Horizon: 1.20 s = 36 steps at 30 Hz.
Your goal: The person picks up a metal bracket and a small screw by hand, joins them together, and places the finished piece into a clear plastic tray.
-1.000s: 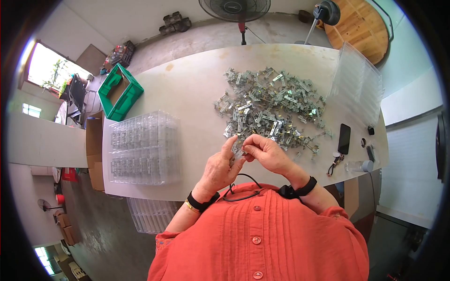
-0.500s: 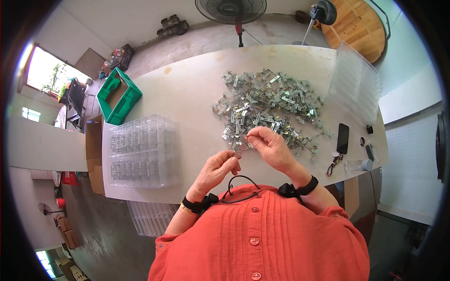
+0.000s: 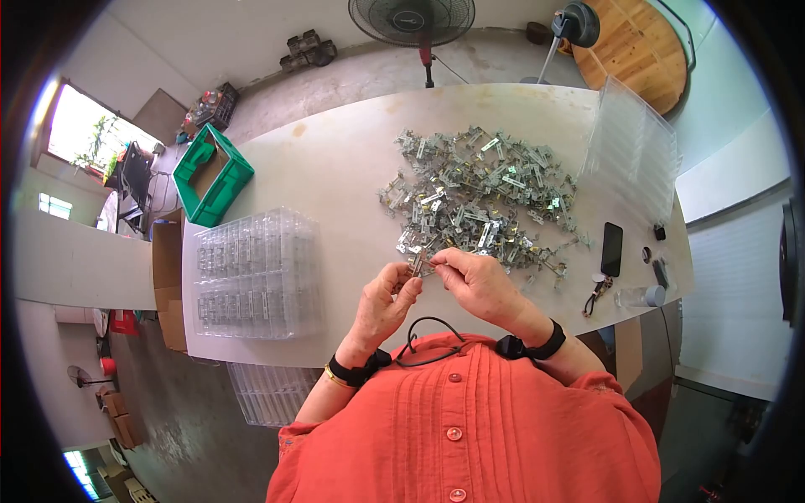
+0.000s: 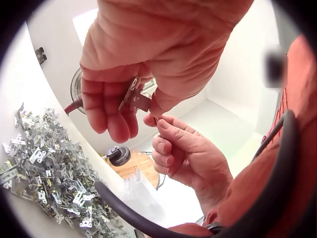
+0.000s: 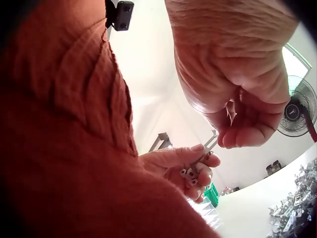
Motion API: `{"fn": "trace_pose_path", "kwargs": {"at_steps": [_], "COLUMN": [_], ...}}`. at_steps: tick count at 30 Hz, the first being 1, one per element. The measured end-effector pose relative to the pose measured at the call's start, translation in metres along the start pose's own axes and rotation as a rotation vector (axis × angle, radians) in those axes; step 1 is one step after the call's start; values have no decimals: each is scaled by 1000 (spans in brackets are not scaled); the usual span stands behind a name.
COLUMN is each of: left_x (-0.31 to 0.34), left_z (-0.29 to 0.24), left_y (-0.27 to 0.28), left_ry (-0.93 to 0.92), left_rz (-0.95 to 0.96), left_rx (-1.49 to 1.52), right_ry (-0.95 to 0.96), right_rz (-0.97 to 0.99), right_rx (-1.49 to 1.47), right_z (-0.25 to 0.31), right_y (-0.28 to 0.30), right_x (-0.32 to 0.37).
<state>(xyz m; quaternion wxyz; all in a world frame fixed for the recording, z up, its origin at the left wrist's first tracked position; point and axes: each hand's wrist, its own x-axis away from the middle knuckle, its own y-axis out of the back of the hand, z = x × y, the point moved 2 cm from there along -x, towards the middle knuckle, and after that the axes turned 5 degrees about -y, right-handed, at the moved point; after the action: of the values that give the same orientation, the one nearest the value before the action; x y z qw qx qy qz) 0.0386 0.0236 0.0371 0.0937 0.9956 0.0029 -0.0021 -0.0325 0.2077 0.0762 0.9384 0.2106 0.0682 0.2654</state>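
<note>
In the head view my left hand point(image 3: 381, 306) holds a small metal bracket point(image 3: 417, 265) between thumb and fingers, just in front of the table's pile of brackets point(image 3: 478, 197). The left wrist view shows the bracket's flat face point(image 4: 142, 101) beside the thumb, its far side hidden by fingers. My right hand point(image 3: 482, 285) meets the left one there, thumb and forefinger pinching a thin metal piece at the bracket's end. From the right wrist, holes show in the bracket point(image 5: 190, 173), and a narrow strip point(image 5: 210, 141) runs up to the right fingertips.
Clear plastic trays point(image 3: 256, 272) with brackets in them are stacked at left, behind them a green crate point(image 3: 214, 197). More clear trays point(image 3: 633, 151) lean at the right. A phone point(image 3: 613, 249), keys point(image 3: 597, 293) and a bottle point(image 3: 641, 297) lie near the right edge.
Half a second ago the right hand was farther out, near the pile's edge, and the left hand slightly lower. Now the right has come back down and both hands meet at the bracket.
</note>
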Motion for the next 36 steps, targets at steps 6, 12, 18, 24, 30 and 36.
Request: {"fn": "trace_pose_path", "kwargs": {"at_steps": [6,12,18,24,30,36], "left_x": [1,4,6,18,32,35], "left_z": [2,-9,-2,-4,-7,-16], "left_y": [-3,-4,-5,-2,-6,-6], "left_ry": [-126,-127,-171,131,173,78], "left_rz": [-36,-43,-95,84,235,125], "left_rx": [-185,-262,-293,68,310,225], "right_ry": [26,-68,-110,31,-130,-152], "right_rz": [89,39,190,24,302,195], "right_rx": [55,25,-35,-186,-509,-438], "right_z": [-4,-7,-6,-18,-6,-1], "right_y": [-9,-7,-3,7,5,-1], "right_x": [3,0,4,-3,7,8]}}
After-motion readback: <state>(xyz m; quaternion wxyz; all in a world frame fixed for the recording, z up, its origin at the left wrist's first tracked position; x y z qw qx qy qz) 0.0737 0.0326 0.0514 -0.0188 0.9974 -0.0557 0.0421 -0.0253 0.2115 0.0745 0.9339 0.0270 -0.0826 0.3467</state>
